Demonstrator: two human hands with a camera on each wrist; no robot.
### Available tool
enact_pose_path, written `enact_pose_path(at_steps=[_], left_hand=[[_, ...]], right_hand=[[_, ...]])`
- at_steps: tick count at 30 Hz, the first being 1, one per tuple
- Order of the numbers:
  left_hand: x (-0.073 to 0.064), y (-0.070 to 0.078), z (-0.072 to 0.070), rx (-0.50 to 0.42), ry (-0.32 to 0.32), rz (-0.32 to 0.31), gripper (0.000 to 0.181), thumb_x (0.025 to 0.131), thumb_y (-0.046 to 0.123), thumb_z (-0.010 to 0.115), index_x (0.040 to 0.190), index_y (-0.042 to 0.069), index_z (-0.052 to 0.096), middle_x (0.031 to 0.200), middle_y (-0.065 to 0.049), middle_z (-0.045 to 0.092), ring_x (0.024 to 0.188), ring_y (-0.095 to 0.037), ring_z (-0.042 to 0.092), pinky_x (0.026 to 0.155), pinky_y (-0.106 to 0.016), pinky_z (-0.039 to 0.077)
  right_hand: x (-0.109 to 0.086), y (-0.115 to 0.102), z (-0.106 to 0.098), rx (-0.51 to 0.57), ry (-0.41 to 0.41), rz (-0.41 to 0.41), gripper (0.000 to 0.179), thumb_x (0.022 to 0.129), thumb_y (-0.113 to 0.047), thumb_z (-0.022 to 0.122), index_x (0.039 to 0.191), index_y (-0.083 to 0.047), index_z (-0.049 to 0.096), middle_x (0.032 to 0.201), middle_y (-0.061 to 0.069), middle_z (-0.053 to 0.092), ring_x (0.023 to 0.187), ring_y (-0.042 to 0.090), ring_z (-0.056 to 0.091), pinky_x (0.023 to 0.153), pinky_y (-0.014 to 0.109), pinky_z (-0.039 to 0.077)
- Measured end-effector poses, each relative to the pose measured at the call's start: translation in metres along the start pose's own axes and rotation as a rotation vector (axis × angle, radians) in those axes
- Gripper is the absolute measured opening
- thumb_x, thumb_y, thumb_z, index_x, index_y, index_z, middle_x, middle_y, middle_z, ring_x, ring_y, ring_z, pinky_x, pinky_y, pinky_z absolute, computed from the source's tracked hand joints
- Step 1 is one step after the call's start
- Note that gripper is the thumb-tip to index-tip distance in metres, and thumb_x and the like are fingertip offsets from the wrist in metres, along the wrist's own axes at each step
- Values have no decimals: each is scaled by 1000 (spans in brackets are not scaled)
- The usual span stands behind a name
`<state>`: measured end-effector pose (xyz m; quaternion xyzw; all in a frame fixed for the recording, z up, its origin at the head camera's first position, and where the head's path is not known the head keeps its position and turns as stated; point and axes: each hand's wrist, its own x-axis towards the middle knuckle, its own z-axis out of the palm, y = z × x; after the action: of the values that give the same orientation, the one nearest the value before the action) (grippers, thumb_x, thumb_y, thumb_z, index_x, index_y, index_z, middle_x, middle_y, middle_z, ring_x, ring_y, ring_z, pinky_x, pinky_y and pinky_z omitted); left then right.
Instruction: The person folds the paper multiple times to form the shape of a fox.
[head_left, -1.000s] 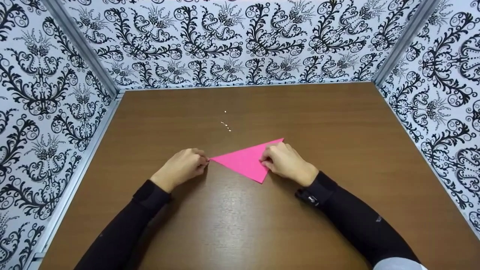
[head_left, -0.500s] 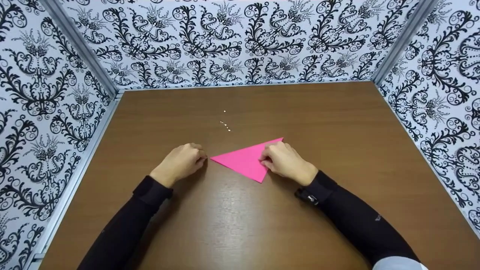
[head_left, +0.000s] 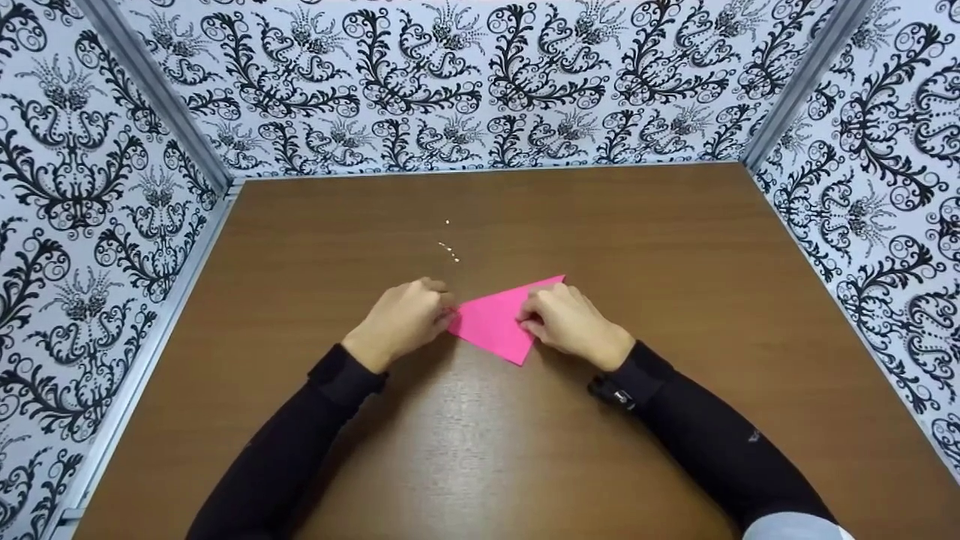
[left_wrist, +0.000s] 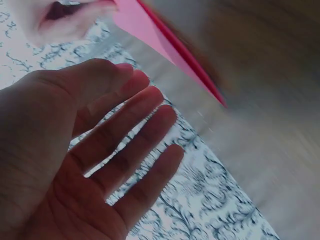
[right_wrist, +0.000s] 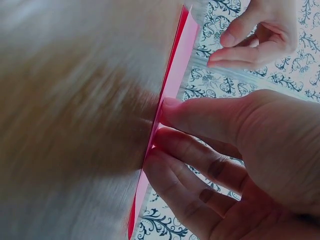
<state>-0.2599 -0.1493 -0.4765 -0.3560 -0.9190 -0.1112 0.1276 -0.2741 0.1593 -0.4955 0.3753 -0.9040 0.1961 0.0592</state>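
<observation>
A folded piece of bright pink paper lies on the brown table, its layers showing along the edge in the left wrist view. My left hand hovers over the paper's left point and hides it in the head view. From the left wrist, that hand's fingers are loosely extended, thumb near the index fingertip, with nothing between them. On the right side of the sheet, my right hand presses down with thumb and fingertips. These meet the pink surface from above in the right wrist view.
The wooden tabletop is bounded by patterned black-and-white walls at the back and sides, with grey metal posts at the corners. Small bright specks show on the table beyond the paper.
My left hand let go of the paper's left point, drew slightly away, then moved right over that end. The right hand and the paper have stayed in place.
</observation>
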Motion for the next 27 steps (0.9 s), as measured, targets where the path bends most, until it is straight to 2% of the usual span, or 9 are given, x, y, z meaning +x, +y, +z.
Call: enact_pose_path(at_steps=[4,9,15,27], left_hand=[[14,14,8,-22,-21,12,5,104,11,86,101,12,89,103,-5,85,97,-29,82,78,-48,72],[24,30,19,-79,-84,23,6,104,9,85,102,9,91,116,-8,89,107,-29,85,86,-47,74],[28,38,26,-83,-119,3,11,104,14,89,96,8,87,103,-6,87,91,-26,83,80,-46,73],[29,35,32,-123,-113,9,18,104,11,86,86,8,81,87,-3,81,72,-19,66,72,-45,69]], right_hand=[[1,0,1,-5,-5,1,9,102,-6,88,94,-11,88,88,3,83,75,13,67,70,42,67],[2,0,3,-4,-19,-1,12,101,-6,88,90,-12,86,85,2,79,73,10,61,67,37,62],[2,-1,-1,28,-21,7,8,102,-5,88,94,-9,88,87,3,81,74,11,63,65,35,60],[1,0,-2,25,-31,25,4,102,-6,89,99,-8,90,93,4,86,80,15,72,71,43,67]])
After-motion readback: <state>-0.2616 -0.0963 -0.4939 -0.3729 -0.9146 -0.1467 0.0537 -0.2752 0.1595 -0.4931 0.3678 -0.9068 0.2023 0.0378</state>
